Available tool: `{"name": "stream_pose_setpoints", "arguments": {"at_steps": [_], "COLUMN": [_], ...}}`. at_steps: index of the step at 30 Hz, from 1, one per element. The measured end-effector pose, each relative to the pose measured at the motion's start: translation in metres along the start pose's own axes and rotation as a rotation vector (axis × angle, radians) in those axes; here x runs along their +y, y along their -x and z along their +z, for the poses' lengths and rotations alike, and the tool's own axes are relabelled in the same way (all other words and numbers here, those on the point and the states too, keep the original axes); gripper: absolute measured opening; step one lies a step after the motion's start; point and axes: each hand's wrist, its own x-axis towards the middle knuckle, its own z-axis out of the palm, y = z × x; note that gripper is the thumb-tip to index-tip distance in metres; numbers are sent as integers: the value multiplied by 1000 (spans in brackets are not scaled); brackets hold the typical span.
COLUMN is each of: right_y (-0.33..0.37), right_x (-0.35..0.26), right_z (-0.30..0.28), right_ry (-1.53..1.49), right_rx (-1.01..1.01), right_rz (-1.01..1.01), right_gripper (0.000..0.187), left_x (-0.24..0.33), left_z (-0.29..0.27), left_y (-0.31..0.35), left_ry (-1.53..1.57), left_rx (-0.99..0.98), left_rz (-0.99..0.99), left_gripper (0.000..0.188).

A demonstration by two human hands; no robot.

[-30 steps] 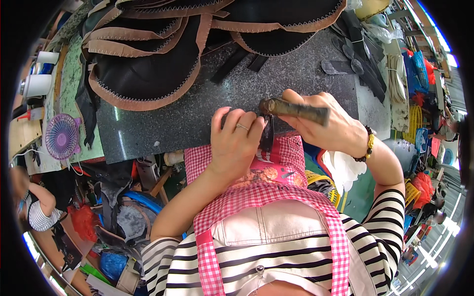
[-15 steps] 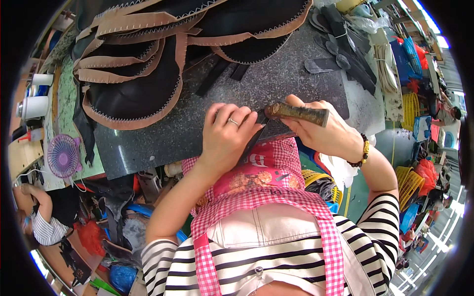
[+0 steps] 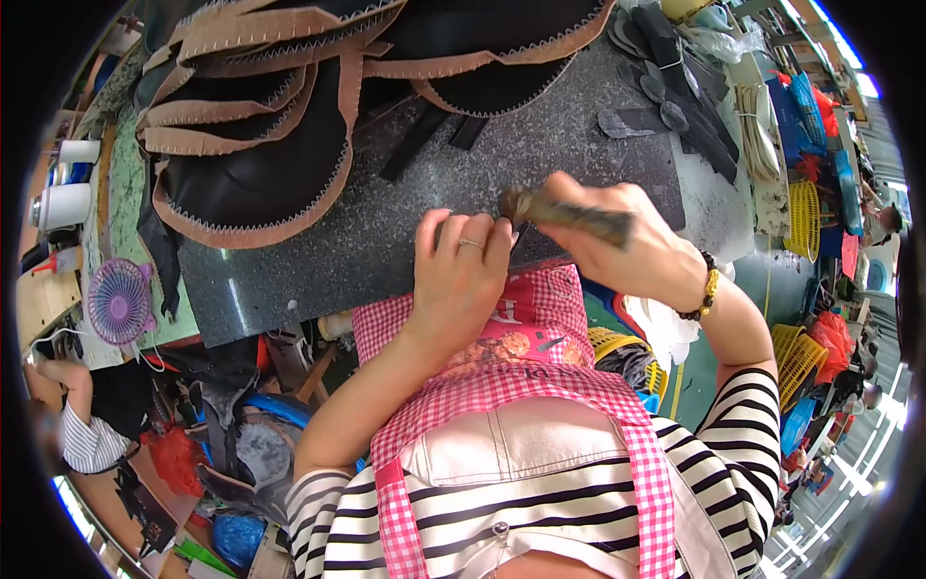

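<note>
My right hand (image 3: 632, 227) is closed round a short, worn hammer (image 3: 579, 219), blurred by motion. The hammer's rounded brown end sits close by my left fingertips at the near edge of the dark stone slab (image 3: 540, 159). My left hand (image 3: 461, 256), a ring on one finger, is closed with its fingers curled at that edge; what it pinches is hidden under the fingers. Beyond my hands lie large black leather pieces (image 3: 260, 179) with brown, zigzag-stitched borders. Short black strips (image 3: 415, 145) lie on the slab in front of them.
Dark cut strips and rounded pieces (image 3: 680, 106) are heaped at the slab's far right. To the left stands a purple fan (image 3: 120, 301) near white thread cones (image 3: 66, 206). A yellow basket (image 3: 627, 357) is below the slab's right side. Another person (image 3: 92, 429) sits at lower left.
The hammer and my right hand have shifted slightly left. My left hand has turned more upright, and the black strip that showed below it is now out of sight.
</note>
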Motion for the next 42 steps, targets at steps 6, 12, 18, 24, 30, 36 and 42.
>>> {"name": "stream_pose_setpoints", "arguments": {"at_steps": [6,12,18,24,30,36,42], "right_y": [-1,4,7,14,11,0,-4], "right_x": [2,11,25,48,37,9,5], "right_z": [1,8,-20,-12,-3,-8,-5], "right_ry": [9,78,79,-16,23,-36,19], "right_rx": [-25,43,-61,151,78,-108,-119], "right_rz": [5,-98,279,162,105,350,175], "right_gripper": [30,26,21,21,15,23,24], "left_x": [12,-4,-20,-23,-29,-28,-22], "left_z": [-8,2,20,9,-3,-2,-10], "left_y": [12,0,-59,-49,-38,-27,-20], "left_ry": [12,207,148,140,168,95,-51], "left_rx": [4,45,-70,-33,-101,-61,-108], "left_rz": [-105,-88,106,135,119,143,172], "left_gripper": [22,14,8,15,17,18,22]}}
